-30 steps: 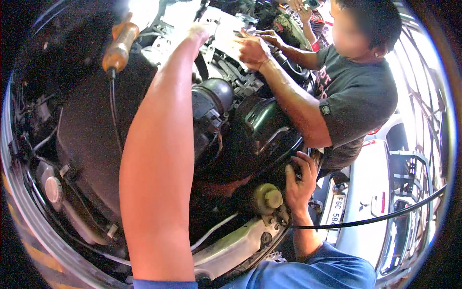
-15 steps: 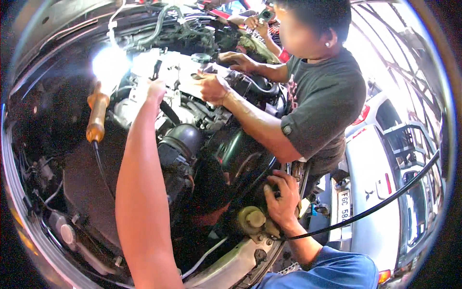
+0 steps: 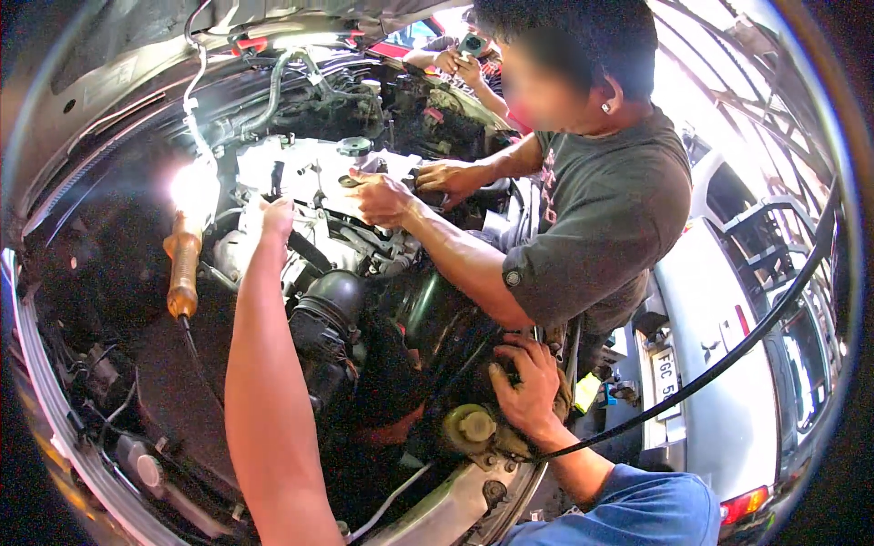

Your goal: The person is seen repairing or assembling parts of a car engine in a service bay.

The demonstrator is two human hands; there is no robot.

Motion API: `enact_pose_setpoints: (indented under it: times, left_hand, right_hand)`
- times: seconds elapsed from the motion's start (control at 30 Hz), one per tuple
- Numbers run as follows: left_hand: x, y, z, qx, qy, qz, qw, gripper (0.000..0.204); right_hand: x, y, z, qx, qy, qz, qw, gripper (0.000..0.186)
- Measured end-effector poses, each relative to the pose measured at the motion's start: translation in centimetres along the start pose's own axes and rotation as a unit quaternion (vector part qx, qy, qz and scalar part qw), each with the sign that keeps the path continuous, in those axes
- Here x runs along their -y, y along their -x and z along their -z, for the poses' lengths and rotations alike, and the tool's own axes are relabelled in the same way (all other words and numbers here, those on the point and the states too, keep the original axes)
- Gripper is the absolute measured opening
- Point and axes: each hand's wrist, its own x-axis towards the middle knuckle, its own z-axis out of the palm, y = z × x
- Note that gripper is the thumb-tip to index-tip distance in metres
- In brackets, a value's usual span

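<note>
Left hand (image 3: 277,218) around half-hidden black handle (image 3: 277,176)

- At two o'clock, a metal lattice (image 3: 728,82) stands against white glare that washes out most detail.
- Between three and four o'clock, a pale vehicle (image 3: 719,318) is parked, with a dark window (image 3: 806,350).
- At four o'clock, its red-and-orange tail light (image 3: 745,503).
- At eight o'clock, blurred yellow floor stripes (image 3: 59,460).
- Toward ten o'clock, a lit work lamp (image 3: 196,191) glows bright white.
</note>
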Motion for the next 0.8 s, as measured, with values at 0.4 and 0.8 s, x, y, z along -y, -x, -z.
enact_pose_setpoints:
  times: [0.4, 0.8]
  left_hand:
    - [0.8, -2.1, 1.1, 0.021, -0.106, 0.031, 0.994, 0.051]
    - [-1.3, -0.8, 1.3, -0.008, -0.186, 0.042, 0.982, 0.019]
  right_hand:
    - [0.1, 0.0, 0.3, 0.021, -0.019, -0.027, 0.999, 0.027]
    - [-0.4, 0.3, 0.4, 0.001, -0.054, -0.021, 0.998, 0.029]
